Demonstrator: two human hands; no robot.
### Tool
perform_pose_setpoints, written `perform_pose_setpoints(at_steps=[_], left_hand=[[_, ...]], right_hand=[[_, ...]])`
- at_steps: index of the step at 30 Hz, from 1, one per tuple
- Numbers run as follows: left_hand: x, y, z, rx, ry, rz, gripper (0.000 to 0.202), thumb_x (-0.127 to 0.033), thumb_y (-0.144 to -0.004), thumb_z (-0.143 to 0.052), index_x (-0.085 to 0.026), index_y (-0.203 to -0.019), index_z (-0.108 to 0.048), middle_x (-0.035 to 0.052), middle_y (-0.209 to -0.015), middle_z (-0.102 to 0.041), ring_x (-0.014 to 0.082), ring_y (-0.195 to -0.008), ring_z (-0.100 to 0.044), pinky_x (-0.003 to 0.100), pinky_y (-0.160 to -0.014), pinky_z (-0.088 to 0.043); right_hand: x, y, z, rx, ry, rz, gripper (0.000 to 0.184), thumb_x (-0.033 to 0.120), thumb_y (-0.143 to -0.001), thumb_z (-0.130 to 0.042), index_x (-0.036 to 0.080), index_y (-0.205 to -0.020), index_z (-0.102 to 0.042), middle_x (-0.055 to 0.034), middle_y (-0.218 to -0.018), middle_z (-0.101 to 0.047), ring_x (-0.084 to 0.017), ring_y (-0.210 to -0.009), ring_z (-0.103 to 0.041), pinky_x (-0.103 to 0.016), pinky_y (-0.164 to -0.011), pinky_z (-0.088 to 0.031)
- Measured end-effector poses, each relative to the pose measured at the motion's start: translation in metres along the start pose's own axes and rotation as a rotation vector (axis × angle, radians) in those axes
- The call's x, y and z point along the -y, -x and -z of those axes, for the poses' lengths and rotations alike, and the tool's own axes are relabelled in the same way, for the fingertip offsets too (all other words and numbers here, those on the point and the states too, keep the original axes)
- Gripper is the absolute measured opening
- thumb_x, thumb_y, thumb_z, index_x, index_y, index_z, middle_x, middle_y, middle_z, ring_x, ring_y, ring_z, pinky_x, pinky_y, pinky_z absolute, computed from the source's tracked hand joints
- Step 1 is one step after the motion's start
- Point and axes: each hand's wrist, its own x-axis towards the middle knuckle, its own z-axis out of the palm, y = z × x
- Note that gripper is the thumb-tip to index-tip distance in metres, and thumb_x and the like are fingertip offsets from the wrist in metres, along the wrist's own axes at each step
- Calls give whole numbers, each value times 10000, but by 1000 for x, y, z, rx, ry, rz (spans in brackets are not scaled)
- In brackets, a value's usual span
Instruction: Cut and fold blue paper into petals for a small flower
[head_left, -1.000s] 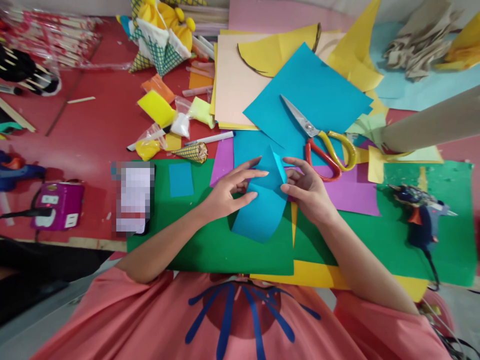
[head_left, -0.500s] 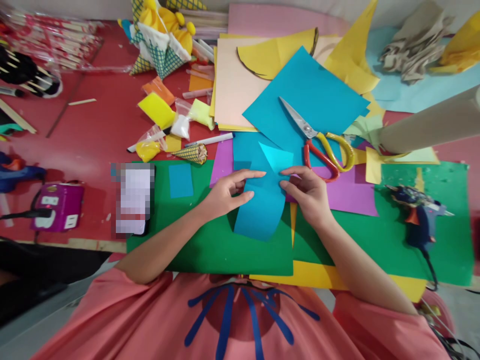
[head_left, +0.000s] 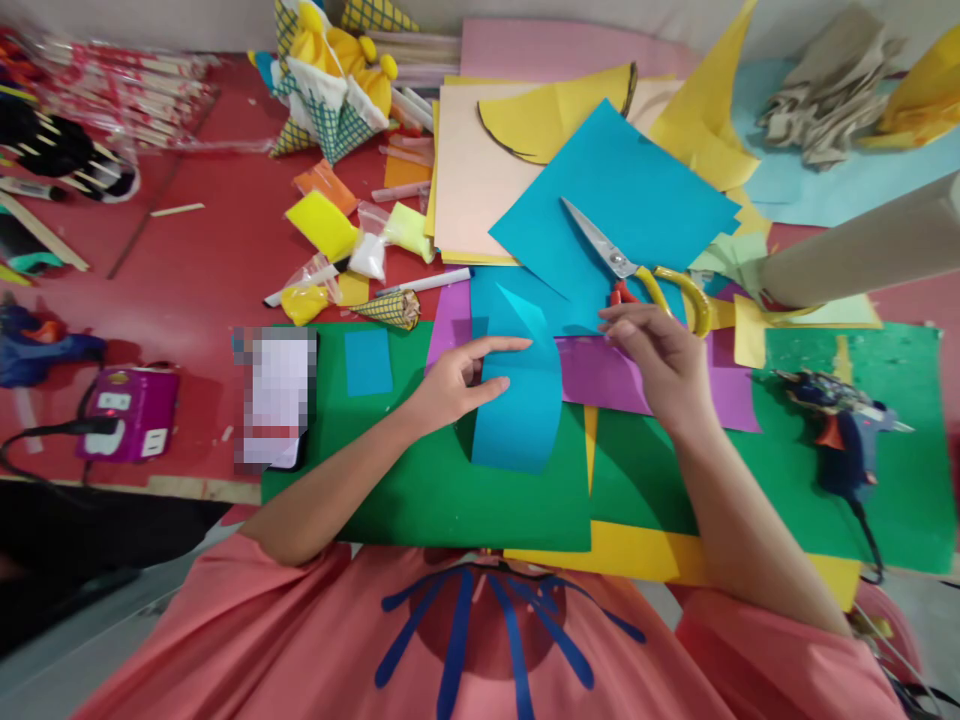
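A curved piece of blue paper lies on the green sheet, its far end curling up. My left hand rests on its left edge, fingers stretched out flat and pressing it down. My right hand hovers to the right over the purple sheet, off the blue piece, fingers loosely curled and holding nothing I can see. Its fingertips are close to the red and yellow handles of the scissors, which lie on a large blue sheet.
A glue gun lies at the right on the green paper. A cardboard tube juts in from the right. A phone and a purple power strip sit left. Small bags, a pen and paper cones crowd the far side.
My right hand has let go of the blue piece and moved right and away, toward the scissors. The piece's raised end has dropped lower. My left hand stays on it.
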Motion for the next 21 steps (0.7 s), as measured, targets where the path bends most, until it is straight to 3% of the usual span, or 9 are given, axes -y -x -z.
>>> perform_pose_setpoints(at_steps=[3,7,10,15,21], left_hand=[[1,-2,2,-23,35,-11,388,-243,-811,-630,-262,-1197,-603,31,-1063,-662,63,-559,-442,186,-460,-353],[-2,-3,3,-46,34,-28,375,-218,-804,-622,-247,-1178,-613,32,-1099,-663,60,-555,-457,188,-466,-380],[-3,-4,3,-65,30,-40,369,-220,-793,-632,-245,-1161,-621,30,-1107,-664,53,-542,-450,186,-458,-371],[-3,-3,4,-60,71,-43,395,-252,-789,-656,-254,-1180,-605,35,-1148,-652,89,-676,-559,199,-551,-439],[-1,-2,4,-51,24,-96,410,-230,-801,-640,-235,-1207,-588,51,-1178,-645,136,-801,-616,224,-615,-487]], right_hand=[[-1,-13,23,-16,427,123,165,328,-889,-511,242,-956,-635,-87,-1084,-622,-281,-1108,-550,-469,-970,-416],[-5,-30,43,105,841,57,455,265,-822,-554,225,-1275,-525,-164,-1134,-569,-371,-1105,-521,-511,-925,-405],[-10,-41,45,216,941,-40,613,249,-752,-601,219,-1347,-453,-167,-1077,-578,-368,-977,-577,-469,-805,-446],[-12,-56,36,267,962,-173,683,276,-695,-647,223,-1344,-442,-150,-1038,-576,-334,-886,-590,-437,-753,-442],[-5,-57,31,174,1055,-119,472,327,-794,-546,190,-1245,-536,-171,-924,-609,-309,-782,-587,-374,-647,-418]])
